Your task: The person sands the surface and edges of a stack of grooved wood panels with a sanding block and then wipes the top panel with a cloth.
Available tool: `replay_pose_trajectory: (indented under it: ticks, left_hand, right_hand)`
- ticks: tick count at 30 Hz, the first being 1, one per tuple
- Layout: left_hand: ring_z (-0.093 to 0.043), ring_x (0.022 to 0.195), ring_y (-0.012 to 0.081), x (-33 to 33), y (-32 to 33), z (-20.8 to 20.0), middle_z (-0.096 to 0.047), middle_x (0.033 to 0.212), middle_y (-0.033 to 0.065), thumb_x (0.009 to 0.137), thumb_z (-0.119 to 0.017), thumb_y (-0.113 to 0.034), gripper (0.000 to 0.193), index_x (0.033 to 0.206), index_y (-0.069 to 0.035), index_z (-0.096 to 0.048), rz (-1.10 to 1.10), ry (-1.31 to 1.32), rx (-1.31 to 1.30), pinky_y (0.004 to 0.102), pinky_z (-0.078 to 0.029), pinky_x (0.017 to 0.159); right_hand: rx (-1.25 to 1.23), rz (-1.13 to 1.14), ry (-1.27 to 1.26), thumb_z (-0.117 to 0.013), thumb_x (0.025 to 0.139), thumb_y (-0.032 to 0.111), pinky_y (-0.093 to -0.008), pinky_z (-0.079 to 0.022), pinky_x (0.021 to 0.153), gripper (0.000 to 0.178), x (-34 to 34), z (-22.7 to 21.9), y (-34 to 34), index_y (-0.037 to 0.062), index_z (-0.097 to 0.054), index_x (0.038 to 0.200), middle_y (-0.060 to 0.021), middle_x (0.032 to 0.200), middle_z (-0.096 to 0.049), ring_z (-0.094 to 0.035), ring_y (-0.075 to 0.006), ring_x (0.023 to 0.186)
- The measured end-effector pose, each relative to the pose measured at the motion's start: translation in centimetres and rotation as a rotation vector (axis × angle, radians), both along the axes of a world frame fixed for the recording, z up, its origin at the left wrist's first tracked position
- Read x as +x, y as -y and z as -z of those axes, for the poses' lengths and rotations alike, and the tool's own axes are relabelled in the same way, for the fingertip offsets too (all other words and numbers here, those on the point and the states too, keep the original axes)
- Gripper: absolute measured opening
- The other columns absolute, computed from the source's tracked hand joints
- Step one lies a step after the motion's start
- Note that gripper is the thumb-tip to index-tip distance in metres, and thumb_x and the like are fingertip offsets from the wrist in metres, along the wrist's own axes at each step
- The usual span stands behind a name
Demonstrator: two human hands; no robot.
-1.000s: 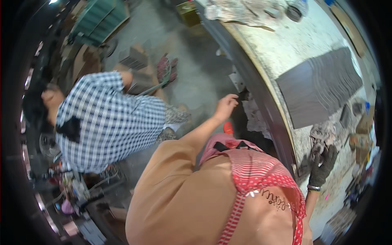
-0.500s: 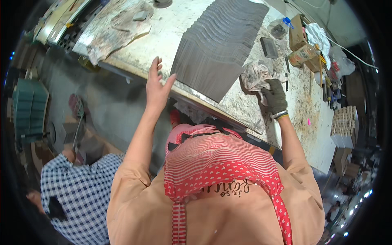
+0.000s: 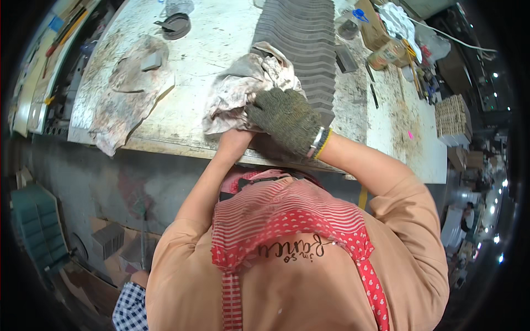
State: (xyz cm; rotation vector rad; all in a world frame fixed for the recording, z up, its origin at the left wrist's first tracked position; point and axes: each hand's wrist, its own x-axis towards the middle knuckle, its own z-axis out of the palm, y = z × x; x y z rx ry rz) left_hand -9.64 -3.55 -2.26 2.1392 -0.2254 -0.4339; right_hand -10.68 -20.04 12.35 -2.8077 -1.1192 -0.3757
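Stained workbench (image 3: 221,38), rag (image 3: 243,91) under gloved fingers (image 3: 276,113) (right hand (image 3: 287,124)); left hand (image 3: 234,140) beneath

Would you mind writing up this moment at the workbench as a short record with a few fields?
Left hand: bare hand at the near table edge, gripping the stained rag
Right hand: in a dark knit glove, pressed on the same rag
Beside the rag: long row of grey ridged slabs
Bench: pale, worn worktable
Left on bench: second soiled cloth
Far right: cardboard box
Lower left: a person's checked sleeve
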Motion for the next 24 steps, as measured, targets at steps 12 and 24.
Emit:
replay_pose_trajectory:
  ticks: [12,24]
  left_hand:
    - [-0.042,0.14,0.0389,0.0,0.7,-2.8,-0.039,0.152,0.0273,0.079,-0.083,-0.015,0.1,0.156,0.004,-0.023,-0.069,0.183,-0.401,0.0444,-0.035,0.117]
    - [-0.04,0.142,0.0389,0.2,0.8,-3.6,-0.038,0.154,0.0254,0.076,-0.084,-0.015,0.1,0.156,0.002,-0.026,-0.094,0.156,-0.374,0.0443,-0.032,0.118]
  right_hand:
    - [-0.336,0.53,-0.23,-0.076,0.083,0.026,-0.0419,-0.055,0.085,0.024,-4.0,-11.2,15.7,0.0113,-0.074,0.102,-0.0123,0.104,-0.07,-0.067,-0.0277,0.093]
    - [0.064,0.112,-0.233,-0.075,0.081,0.028,-0.0429,-0.054,0.083,0.028,2.4,-0.7,3.4,0.0096,-0.07,0.101,-0.0125,0.102,-0.066,-0.066,-0.0322,0.093]
